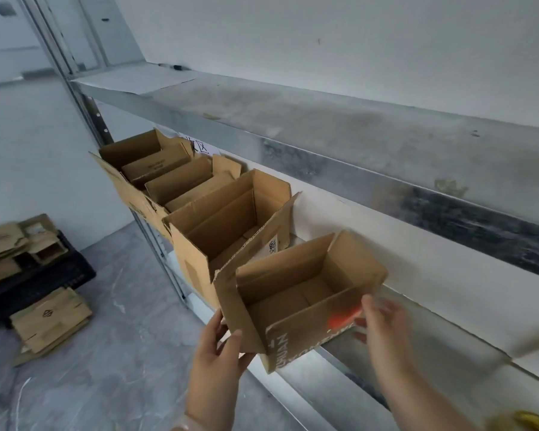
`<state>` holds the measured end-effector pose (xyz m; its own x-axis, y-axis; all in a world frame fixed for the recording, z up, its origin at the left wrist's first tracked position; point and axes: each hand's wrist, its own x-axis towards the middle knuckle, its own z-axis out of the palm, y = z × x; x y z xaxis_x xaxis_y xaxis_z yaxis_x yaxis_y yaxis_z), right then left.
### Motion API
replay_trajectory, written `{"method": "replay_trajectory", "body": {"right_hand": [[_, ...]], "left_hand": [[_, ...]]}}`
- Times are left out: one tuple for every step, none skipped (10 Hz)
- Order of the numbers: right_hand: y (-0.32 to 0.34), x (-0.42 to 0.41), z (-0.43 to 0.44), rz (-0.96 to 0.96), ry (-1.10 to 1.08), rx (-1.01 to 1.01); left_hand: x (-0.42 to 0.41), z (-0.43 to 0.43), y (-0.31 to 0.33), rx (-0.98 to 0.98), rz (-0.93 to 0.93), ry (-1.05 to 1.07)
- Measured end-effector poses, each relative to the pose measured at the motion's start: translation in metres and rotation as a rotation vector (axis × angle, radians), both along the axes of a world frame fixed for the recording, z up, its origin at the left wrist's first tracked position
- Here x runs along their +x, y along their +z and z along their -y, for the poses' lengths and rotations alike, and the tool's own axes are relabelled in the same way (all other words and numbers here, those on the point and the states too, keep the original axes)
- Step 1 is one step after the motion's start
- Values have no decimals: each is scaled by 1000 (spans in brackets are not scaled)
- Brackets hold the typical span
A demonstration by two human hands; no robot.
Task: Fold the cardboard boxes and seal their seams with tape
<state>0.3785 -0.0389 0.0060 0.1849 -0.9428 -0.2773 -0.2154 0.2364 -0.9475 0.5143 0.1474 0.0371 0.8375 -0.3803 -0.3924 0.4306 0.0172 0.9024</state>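
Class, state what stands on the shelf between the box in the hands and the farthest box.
One more open cardboard box stands there, shown in the head view.

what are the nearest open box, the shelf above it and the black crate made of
Nearest open box: corrugated cardboard, matte brown, creased flaps, white print. Shelf above it: likely galvanised sheet metal, dull grey, its front edge shinier and mottled. Black crate on the floor: probably moulded plastic, judging by its gridded wall; too blurred to be sure.
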Motion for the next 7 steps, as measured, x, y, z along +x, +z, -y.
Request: {"method": "replay_trajectory", "body": {"right_hand": [[-1,14,-7,75,230,110],[5,29,-3,56,412,94],[8,43,3,2,594,105],[18,59,7,-58,746,66],[21,63,11,-180,777,14],[27,49,8,-338,772,-113],[34,36,-11,-371,658,-294]], "left_hand": [[-3,4,1,27,62,-105],[-3,6,2,97,185,-216],[-1,6,4,167,270,-330],[1,5,9,254,355,-448],[8,1,11,319,401,-528],[18,-9,15,386,524,-570],[30,-23,19,518,757,-640]]}}
